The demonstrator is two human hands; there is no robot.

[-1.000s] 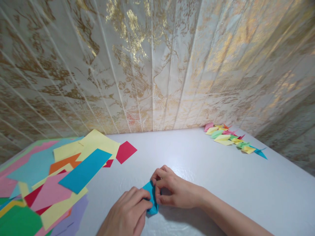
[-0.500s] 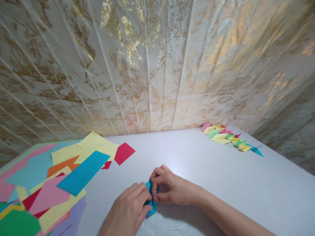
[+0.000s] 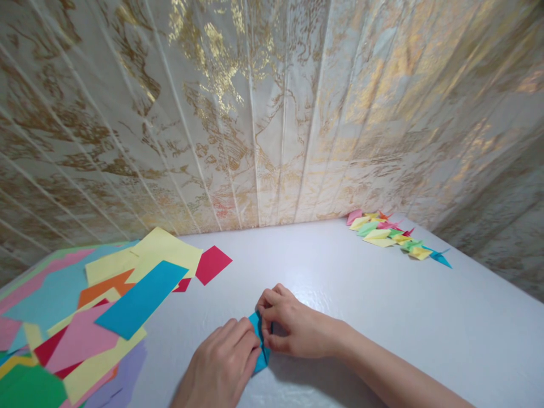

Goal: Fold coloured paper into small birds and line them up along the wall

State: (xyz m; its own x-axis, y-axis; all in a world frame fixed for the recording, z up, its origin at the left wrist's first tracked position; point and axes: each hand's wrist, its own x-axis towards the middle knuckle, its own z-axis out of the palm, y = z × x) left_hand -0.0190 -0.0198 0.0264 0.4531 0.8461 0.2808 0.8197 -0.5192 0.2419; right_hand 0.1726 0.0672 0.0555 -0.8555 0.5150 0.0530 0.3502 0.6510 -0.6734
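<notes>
Left hand (image 3: 225, 356) and right hand (image 3: 289, 322) hold plain folded blue paper (image 3: 260, 364).

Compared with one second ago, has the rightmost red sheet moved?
No. Against the far edge of the table, the red sheet has kept its place; the whole scene sits slightly further left in view.

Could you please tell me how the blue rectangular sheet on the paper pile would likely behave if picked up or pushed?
The blue rectangular sheet is probably light, as it looks like thin, flat paper. Being long and narrow, it may bend if lifted by one end. Pushed, it might drag neighbours along, since it lies across the paper pile.
</notes>
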